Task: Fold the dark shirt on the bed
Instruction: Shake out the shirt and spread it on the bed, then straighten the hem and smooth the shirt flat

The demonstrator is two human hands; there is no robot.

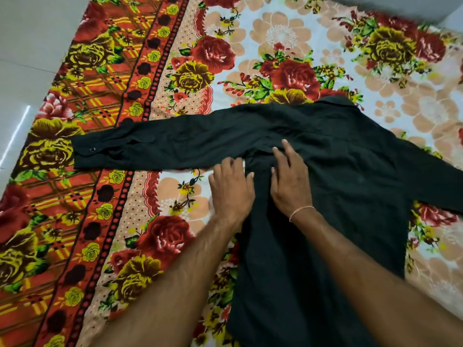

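Observation:
The dark shirt lies spread flat on the bed, collar toward the far side. One long sleeve stretches straight out to the left, its buttoned cuff at the end. The other sleeve runs off the right edge. My left hand rests at the armpit where the left sleeve meets the body, fingertips tucked at the shirt's edge. My right hand, a thread band on its wrist, presses flat on the shirt just beside it, fingers straight and spread.
The bed is covered by a floral sheet with red and yellow roses and an orange plaid border on the left. Pale tiled floor shows beyond the left edge.

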